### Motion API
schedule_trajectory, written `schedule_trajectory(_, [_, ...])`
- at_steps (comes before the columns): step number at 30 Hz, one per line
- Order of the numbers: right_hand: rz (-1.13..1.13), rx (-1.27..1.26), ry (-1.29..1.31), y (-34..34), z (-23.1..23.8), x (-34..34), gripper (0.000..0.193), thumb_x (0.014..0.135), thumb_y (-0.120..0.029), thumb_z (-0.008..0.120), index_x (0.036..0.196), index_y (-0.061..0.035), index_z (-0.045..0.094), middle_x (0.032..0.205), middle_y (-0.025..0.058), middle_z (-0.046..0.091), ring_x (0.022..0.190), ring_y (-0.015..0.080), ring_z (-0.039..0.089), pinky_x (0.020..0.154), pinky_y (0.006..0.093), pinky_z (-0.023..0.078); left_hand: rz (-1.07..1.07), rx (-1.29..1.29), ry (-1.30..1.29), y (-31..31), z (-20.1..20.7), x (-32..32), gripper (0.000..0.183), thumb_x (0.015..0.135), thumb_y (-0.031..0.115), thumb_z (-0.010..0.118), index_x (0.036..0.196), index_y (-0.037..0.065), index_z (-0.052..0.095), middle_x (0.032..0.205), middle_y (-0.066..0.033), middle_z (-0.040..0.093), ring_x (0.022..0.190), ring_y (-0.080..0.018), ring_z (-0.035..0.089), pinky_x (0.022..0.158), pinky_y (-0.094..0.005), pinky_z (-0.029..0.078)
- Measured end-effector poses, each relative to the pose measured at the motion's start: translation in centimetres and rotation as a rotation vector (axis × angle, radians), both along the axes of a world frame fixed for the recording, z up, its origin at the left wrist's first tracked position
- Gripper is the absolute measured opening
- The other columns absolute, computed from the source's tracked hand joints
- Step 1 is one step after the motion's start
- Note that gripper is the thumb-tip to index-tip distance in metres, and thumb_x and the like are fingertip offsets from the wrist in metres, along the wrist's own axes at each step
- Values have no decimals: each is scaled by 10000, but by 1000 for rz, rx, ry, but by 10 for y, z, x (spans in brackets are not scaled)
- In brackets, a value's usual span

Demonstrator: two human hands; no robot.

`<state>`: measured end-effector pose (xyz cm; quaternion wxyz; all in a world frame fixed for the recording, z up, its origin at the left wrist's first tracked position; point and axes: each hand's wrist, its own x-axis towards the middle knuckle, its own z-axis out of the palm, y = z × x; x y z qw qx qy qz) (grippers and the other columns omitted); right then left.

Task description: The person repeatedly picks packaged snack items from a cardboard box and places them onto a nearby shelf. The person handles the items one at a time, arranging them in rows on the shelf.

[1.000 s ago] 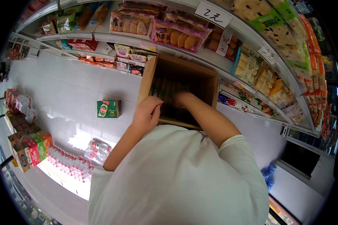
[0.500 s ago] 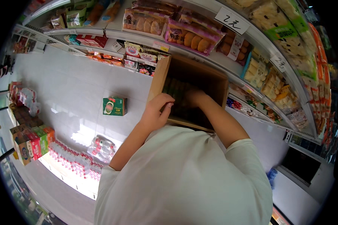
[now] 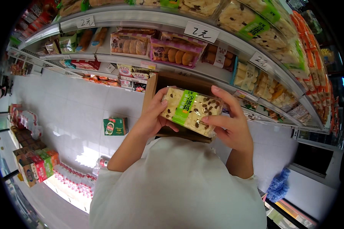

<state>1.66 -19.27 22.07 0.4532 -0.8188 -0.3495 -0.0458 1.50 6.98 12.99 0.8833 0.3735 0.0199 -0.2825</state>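
Note:
Between my two hands is a flat clear pack of pale pastry (image 3: pixel 200 112) studded with dark raisins, with a green label band. My left hand (image 3: pixel 155 112) grips its left end, the thumb on the top face and the other fingers beneath. My right hand (image 3: pixel 233 120) is closed round the right end, a fingertip pressing on the front. The pack is slightly tilted, right end lower. Just behind and below it stands an open cardboard box (image 3: pixel 150 88), its inside mostly hidden by the pack and my hands.
Curved shelving (image 3: pixel 141 23) with packaged breads and similar pastry packs (image 3: pixel 252 28) runs ahead and to the right. On the tiled floor to the left sits a green carton (image 3: pixel 116 126). Stacked boxes (image 3: pixel 34 164) and bottle packs (image 3: pixel 74 177) stand farther left. A blue plastic bundle (image 3: pixel 279 186) lies at right.
Both hands have come up out of the box, and the pastry pack is now held between them above it. The view has shifted, showing more of the upper shelves.

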Motion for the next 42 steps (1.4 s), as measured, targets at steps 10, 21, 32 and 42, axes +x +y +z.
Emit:
schedule_trajectory(10, [-72, 900, 723, 10, -59, -26, 846, 765, -117, 725, 1545, -56, 403, 1685, 188, 230, 1508, 294, 360, 1206, 432, 351, 218, 229, -166, -11, 37, -6, 647, 964, -19, 527, 1532, 166, 281, 1316, -144, 568, 1048, -241, 687, 572, -324, 656])
schedule_trajectory(21, [-487, 739, 779, 36, -65, -16, 298, 1137, -231, 419, 1148, -13, 621, 1151, 111, 692, 996, 147, 646, 912, 289, 513, 475, 703, -995, -26, 8, -15, 356, 1062, 231, 561, 1316, -15, 524, 1229, -163, 622, 1093, -247, 616, 990, -385, 482])
schedule_trajectory(32, [-406, 528, 306, 36, -59, -17, 269, 1077, -155, 479, 1183, 37, 636, 1161, 216, 667, 987, 297, 668, 882, 337, 528, 595, 583, -793, -20, 4, -25, 337, 1095, 280, 534, 1282, 0, 535, 1230, -159, 635, 1104, -197, 606, 976, -343, 490])
schedule_trajectory(42, [-78, -445, -605, 29, 25, 9, 409, 894, -279, 730, 1289, -202, 661, 1379, 186, 575, 1158, 330, 626, 994, 511, 506, 513, 494, -556, -9, 44, -17, 283, 1068, 174, 564, 1299, 11, 540, 1275, -146, 604, 1120, -182, 608, 966, -326, 503])
